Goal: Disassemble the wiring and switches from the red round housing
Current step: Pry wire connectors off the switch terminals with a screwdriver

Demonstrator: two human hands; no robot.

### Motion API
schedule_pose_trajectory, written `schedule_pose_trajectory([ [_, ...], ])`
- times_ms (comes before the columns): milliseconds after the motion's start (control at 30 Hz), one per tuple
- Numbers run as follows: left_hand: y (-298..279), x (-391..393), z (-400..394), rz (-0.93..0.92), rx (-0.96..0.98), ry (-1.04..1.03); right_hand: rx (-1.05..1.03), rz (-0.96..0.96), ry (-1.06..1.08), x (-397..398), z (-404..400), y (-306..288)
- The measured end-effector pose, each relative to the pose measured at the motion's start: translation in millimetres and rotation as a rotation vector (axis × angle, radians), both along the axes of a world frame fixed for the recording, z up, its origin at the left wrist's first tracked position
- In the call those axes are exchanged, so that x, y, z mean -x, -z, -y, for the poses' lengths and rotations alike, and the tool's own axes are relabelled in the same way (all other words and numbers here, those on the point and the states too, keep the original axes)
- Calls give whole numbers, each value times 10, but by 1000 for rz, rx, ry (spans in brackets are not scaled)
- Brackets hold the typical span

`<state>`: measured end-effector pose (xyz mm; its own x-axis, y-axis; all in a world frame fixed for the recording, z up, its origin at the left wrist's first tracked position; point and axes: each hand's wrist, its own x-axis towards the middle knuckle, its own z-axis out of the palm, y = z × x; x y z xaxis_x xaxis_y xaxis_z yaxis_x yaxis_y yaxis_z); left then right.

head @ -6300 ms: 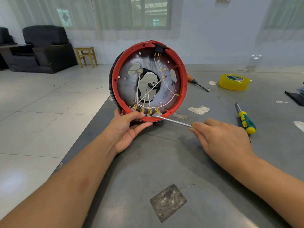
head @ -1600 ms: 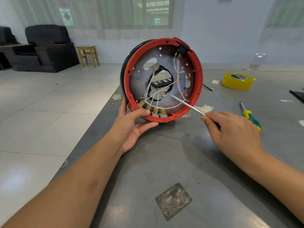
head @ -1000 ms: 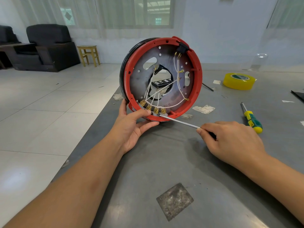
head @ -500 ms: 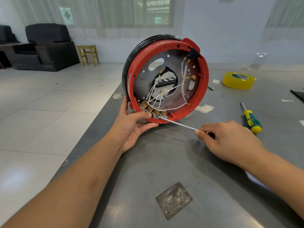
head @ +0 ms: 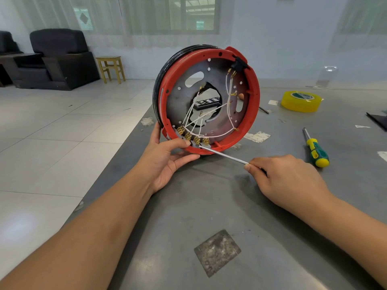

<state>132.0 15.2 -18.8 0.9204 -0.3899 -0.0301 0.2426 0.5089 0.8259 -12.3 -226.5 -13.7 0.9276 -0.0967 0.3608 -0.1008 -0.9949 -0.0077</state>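
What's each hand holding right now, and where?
Left hand grips the red round housing at its lower rim; right hand pinches the thin silver screwdriver shaft near its handle.

You're working at a makeshift repair bench in an office-like room: a grey metal table [head: 209, 206] scuffed with tape residue, a green-and-yellow screwdriver [head: 315, 150] and yellow tape roll [head: 300, 101] lying on it, with pale tiled floor [head: 52, 132], black armchairs [head: 60, 59], a wooden stool [head: 111, 68] and curtained windows [head: 146, 15] behind.

One housing [head: 252, 114], four brass terminals [head: 192, 137] at its 7 o'clock, two screwdrivers [head: 315, 149], one tape roll [head: 300, 101], two hands [head: 167, 162], one stool [head: 111, 68].
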Motion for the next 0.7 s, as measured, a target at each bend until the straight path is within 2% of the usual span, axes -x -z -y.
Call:
schedule_pose_trajectory([
  [333, 10, -10, -10, -6, 68, -21, 173, 149, 7, 27, -114, -3],
  [700, 4, -33, -16, -63, 73, -60, 316, 157, 5, 57, -170, -63],
])
